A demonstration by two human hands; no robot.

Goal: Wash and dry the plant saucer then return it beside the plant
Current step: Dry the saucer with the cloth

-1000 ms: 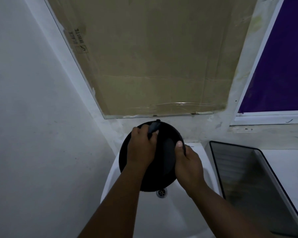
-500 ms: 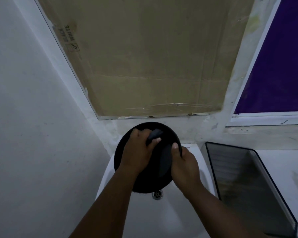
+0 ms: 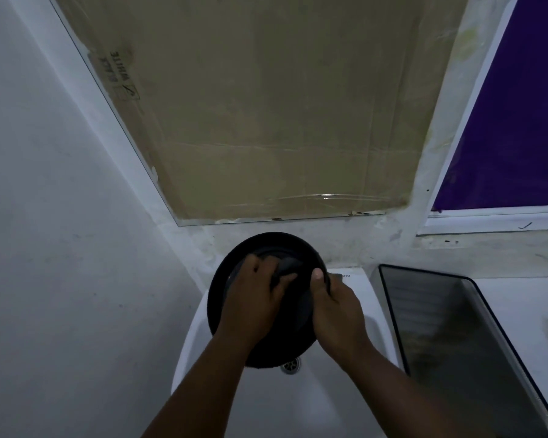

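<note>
Since a moment ago my left hand (image 3: pixel 253 306) has slid a little lower across the round black plastic plant saucer (image 3: pixel 222 289), dragging the small dark grey cloth (image 3: pixel 287 267) with it. My left fingers are curled over that cloth, pressing it against the saucer's inner face. My right hand (image 3: pixel 337 314) grips the saucer's right rim, thumb (image 3: pixel 317 276) hooked over the edge and fingers wrapped behind. The saucer stands tilted, nearly upright, over the white ceramic basin (image 3: pixel 203 336), its lower edge just above the metal drain (image 3: pixel 291 364). A dark rectangular tray (image 3: pixel 456 343) sits just beside the basin on the right. Above hangs a brown cardboard sheet (image 3: pixel 266 105), taped to the wall.
</note>
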